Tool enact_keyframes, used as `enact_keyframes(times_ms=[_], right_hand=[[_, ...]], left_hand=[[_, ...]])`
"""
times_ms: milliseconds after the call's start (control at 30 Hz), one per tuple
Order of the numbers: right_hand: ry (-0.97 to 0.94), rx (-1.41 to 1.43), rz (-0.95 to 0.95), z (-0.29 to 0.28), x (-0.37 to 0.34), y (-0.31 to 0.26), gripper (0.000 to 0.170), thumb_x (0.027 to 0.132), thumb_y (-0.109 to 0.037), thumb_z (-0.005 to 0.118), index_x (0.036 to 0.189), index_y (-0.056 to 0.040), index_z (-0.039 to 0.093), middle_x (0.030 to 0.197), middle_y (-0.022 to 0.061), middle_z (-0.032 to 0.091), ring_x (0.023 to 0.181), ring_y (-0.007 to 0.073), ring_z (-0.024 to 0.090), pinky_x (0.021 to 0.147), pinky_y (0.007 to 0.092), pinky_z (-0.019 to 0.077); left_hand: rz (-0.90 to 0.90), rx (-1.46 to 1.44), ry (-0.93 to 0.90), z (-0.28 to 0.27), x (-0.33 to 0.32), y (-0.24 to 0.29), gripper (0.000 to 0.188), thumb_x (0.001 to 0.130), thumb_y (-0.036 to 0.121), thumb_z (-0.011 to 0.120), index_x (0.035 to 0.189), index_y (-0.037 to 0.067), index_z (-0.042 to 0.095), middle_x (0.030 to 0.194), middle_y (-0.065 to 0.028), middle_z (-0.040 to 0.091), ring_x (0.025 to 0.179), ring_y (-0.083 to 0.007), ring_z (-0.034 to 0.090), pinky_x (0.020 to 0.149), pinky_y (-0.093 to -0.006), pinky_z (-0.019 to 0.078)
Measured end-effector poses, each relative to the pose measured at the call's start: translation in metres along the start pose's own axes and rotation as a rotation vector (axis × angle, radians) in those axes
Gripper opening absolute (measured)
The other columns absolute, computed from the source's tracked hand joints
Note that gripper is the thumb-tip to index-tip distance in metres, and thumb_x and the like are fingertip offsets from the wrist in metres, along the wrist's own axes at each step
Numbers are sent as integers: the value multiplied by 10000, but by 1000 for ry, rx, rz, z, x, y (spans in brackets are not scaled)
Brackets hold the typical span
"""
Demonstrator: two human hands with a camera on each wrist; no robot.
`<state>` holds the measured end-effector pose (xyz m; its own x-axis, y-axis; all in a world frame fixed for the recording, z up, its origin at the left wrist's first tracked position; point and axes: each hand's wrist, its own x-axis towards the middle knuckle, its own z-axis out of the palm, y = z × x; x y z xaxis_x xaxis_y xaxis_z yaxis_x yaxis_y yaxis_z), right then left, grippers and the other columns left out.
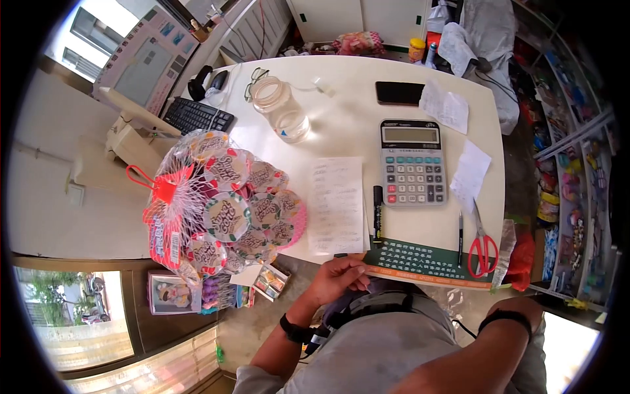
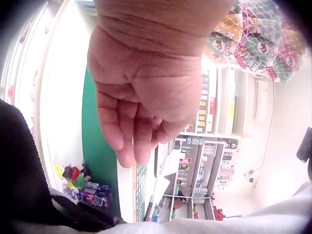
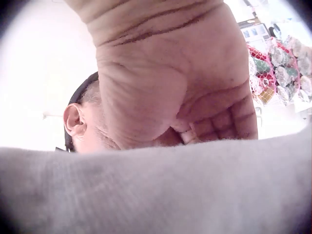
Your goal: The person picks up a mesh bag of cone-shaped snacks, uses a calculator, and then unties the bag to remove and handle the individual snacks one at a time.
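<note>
Grey shirt [image 1: 380,341] is nearest the head cam, btm ctr. From far L: big net bag of printed tubs [image 1: 226,217] on the desk [image 1: 354,128], then a clear jar [image 1: 281,108] just past it. Next the L hand [image 1: 336,281] at the desk's near edge: fingers loosely bent, no grip, holding nothing. Written sheet [image 1: 336,203], prob. the item being worked on, lies just past those fingers, w/ black marker [image 1: 377,217] beside it on the R. Then calc [image 1: 413,164], thin pen [image 1: 461,240] & red-handled scissors [image 1: 481,232], the last two partly over the green mat [image 1: 420,259]. R hand [image 3: 175,83] shows only in the R-wrist view, fingertips hidden by grey cloth [image 3: 156,190], so can't tell if it holds anything. Step in hand looks like a pause, nothing taken up by the L hand. Next move, if any pick-up, would prob. call for reaching fwd over the edge & pinching sheet or marker.
</note>
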<state>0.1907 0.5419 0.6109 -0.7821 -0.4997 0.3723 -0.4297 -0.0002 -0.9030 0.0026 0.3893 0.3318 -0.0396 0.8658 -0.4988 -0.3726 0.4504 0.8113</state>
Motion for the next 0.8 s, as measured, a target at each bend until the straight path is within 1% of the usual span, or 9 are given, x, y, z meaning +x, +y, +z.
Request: enact_keyframes(times_ms=[100,167,233,300,400,500,633,700,800], right_hand=[[-50,104,9,3,6,8,319,766,-356,739,943,-123,613,818,68,671,795,317,686,617,468,539],[-122,57,34,-2,10,8,310,762,-353,741,927,-124,614,816,66,669,796,322,684,627,470,537],[-138,116,20,0,12,9,381,805,-302,722,1081,-76,587,858,93,661,824,330,679,664,459,538],[-97,275,-44,7,12,16,577,896,-202,682,1406,21,531,943,152,647,878,341,670,726,436,543],[-126,359,-64,6,15,20,589,894,-167,683,1424,30,518,946,154,653,881,347,670,710,430,542],[-149,344,-55,2,15,18,597,901,-163,690,1431,42,508,964,155,660,879,343,679,699,409,546],[-93,303,-56,5,9,17,528,845,-229,721,1299,-17,555,928,118,665,871,331,680,697,419,541],[-27,255,-67,10,6,17,495,817,-262,736,1234,-46,579,910,100,668,867,325,680,696,423,539],[111,165,-80,27,3,18,447,775,-312,758,1135,-90,614,882,73,672,861,317,680,694,431,535]], left_hand=[[6,8,8,-3,0,-6,230,1087,172,584,1174,-8,698,947,-97,760,838,-169,738,780,-308,610],[8,-13,3,-4,1,-7,226,1087,164,580,1171,-10,698,947,-102,760,840,-172,739,780,-313,614],[18,4,15,-4,0,-10,224,1086,162,581,1167,-11,698,947,-106,761,846,-176,741,783,-315,618],[10,-5,24,-3,1,-11,219,1084,162,584,1160,-9,698,946,-112,763,853,-183,746,788,-322,625],[12,32,27,-4,1,-10,220,1084,163,585,1162,-9,697,944,-111,765,848,-184,748,790,-320,624],[27,-3,6,-4,0,-10,253,1093,218,579,1184,9,691,970,-75,772,839,-136,738,752,-264,590],[12,2,15,-4,0,-9,248,1091,213,583,1178,11,698,962,-81,771,837,-149,741,765,-279,598],[7,8,21,-4,0,-9,232,1088,184,582,1171,7,707,949,-100,769,845,-177,748,784,-313,617],[12,19,20,-5,0,-11,236,1089,191,581,1168,10,710,951,-93,766,848,-173,746,783,-310,614]])
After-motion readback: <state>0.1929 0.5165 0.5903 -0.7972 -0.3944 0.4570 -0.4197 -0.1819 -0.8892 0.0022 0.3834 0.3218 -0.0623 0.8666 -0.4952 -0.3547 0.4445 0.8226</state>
